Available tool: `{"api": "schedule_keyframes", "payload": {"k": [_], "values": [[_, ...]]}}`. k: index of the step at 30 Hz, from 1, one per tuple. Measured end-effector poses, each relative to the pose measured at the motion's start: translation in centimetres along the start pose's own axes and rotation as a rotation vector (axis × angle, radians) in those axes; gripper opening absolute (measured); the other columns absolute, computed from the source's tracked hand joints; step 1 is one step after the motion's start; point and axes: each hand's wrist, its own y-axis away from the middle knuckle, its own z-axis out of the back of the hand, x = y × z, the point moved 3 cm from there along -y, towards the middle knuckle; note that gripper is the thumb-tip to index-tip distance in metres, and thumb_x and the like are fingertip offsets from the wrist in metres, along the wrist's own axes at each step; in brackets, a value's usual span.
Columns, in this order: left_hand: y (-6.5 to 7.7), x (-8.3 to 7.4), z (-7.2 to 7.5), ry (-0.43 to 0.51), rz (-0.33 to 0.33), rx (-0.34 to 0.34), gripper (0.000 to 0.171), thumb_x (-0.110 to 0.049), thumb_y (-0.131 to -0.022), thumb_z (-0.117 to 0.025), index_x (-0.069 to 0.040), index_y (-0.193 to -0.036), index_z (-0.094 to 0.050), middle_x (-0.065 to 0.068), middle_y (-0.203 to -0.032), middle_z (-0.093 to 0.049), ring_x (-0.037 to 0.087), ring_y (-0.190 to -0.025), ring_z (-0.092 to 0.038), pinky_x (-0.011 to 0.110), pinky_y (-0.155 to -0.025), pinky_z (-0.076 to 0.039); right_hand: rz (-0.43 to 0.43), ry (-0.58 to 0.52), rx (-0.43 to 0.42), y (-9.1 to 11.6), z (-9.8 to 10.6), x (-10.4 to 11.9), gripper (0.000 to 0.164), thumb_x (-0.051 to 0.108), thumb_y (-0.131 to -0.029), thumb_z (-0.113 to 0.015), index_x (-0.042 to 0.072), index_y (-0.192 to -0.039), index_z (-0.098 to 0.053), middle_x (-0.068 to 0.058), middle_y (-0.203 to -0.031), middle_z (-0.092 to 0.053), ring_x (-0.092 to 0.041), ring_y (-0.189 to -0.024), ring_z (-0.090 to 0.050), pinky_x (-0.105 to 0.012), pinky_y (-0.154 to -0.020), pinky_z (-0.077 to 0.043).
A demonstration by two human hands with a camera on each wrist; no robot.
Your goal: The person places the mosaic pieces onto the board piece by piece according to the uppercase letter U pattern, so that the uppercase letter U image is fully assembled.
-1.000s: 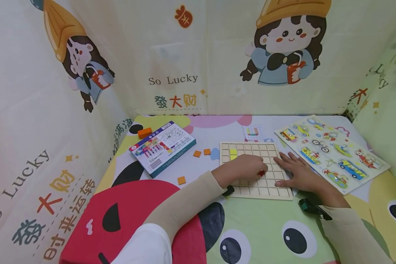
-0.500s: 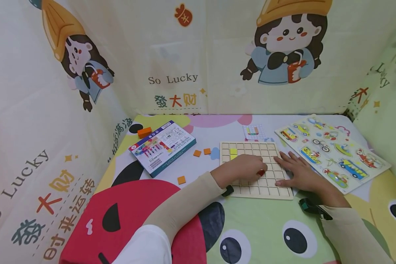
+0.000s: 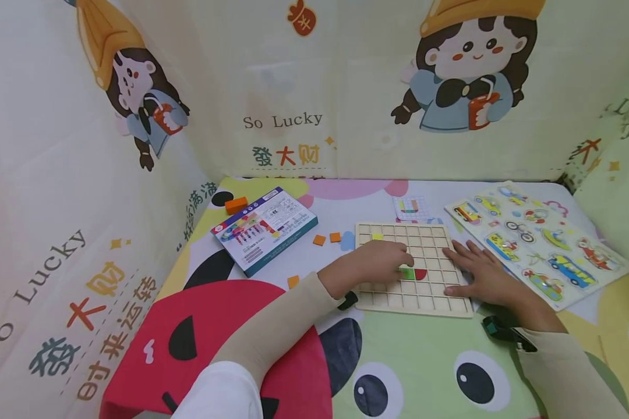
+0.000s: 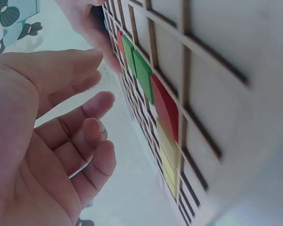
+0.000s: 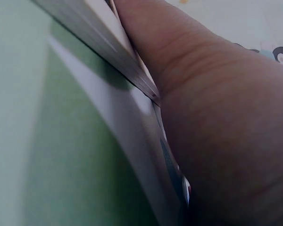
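A wooden grid board (image 3: 409, 299) lies on the table. My left hand (image 3: 380, 262) hovers over its middle with fingers loosely bent and nothing between them, as the left wrist view shows. Just beyond my fingertips sit a green tile (image 3: 408, 274) and a red round-edged tile (image 3: 421, 274) in one row. The left wrist view shows two green tiles (image 4: 142, 77) between red ones, with yellow tiles (image 4: 167, 157) running off from the nearer red tile (image 4: 165, 106). My right hand (image 3: 484, 276) rests spread on the board's right edge, its thumb on the board.
Left of the board lie loose orange tiles (image 3: 318, 240), a flat printed box (image 3: 267, 230) and an orange block (image 3: 236, 205). A small patterned grid card (image 3: 411, 208) lies behind the board. To the right is a vehicle picture puzzle (image 3: 540, 244).
My left hand has let go of the red tile and drawn back left, uncovering the red and green tiles. My right hand stays on the edge. The head view has shifted slightly.
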Motion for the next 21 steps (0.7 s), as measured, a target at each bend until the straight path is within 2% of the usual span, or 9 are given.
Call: {"api": "schedule_keyframes", "payload": {"k": [5,9,13,17,21], "values": [[1.6,0.9,-0.1,0.01,-0.005,-0.033,0.031,-0.028,-0.094,-0.063,-0.026,-0.125,-0.067,-0.008,-0.113,-0.059,0.004,-0.096,-0.055,0.022,-0.073,-0.047,0.014,-0.003,-0.005,0.1,0.0,-0.1,0.103,0.064,-0.079,-0.068,0.012,-0.156,-0.022,-0.023,-0.158,-0.009,-0.045,-0.143,0.006,-0.056,-0.109,0.013],[2.8,2.0,-0.8,0.032,-0.003,-0.063,0.03,-0.025,-0.095,-0.06,-0.024,-0.124,-0.068,-0.007,-0.11,-0.059,0.004,-0.092,-0.052,0.019,-0.072,-0.045,0.023,-0.007,0.0,0.1,-0.2,-0.1,0.102,0.063,-0.08,-0.067,0.013,-0.156,-0.021,-0.023,-0.159,-0.009,-0.045,-0.143,0.007,-0.056,-0.109,0.013],[4.2,3.2,-1.1,0.079,0.043,-0.071,0.031,-0.026,-0.094,-0.061,-0.023,-0.124,-0.067,-0.007,-0.111,-0.059,0.004,-0.093,-0.051,0.018,-0.074,-0.045,0.029,-0.004,-0.002,0.1,-0.3,-0.2,0.102,0.063,-0.081,-0.067,0.013,-0.156,-0.02,-0.023,-0.159,-0.009,-0.045,-0.143,0.007,-0.056,-0.109,0.013],[5.7,4.1,-0.8,0.127,0.077,-0.072,0.031,-0.025,-0.094,-0.063,-0.021,-0.124,-0.067,-0.005,-0.113,-0.059,0.007,-0.094,-0.053,0.019,-0.077,-0.047,0.02,0.006,-0.002,0.1,-0.3,-0.3,0.103,0.063,-0.08,-0.067,0.014,-0.156,-0.02,-0.023,-0.159,-0.009,-0.045,-0.143,0.007,-0.056,-0.11,0.013],[6.8,4.8,-0.6,0.128,0.1,-0.063,0.032,-0.026,-0.095,-0.062,-0.02,-0.126,-0.066,-0.003,-0.116,-0.06,0.008,-0.098,-0.055,0.02,-0.081,-0.047,0.014,0.007,-0.001,0.1,-0.1,-0.3,0.103,0.064,-0.079,-0.067,0.014,-0.156,-0.021,-0.022,-0.159,-0.009,-0.044,-0.144,0.007,-0.055,-0.11,0.013]]}}
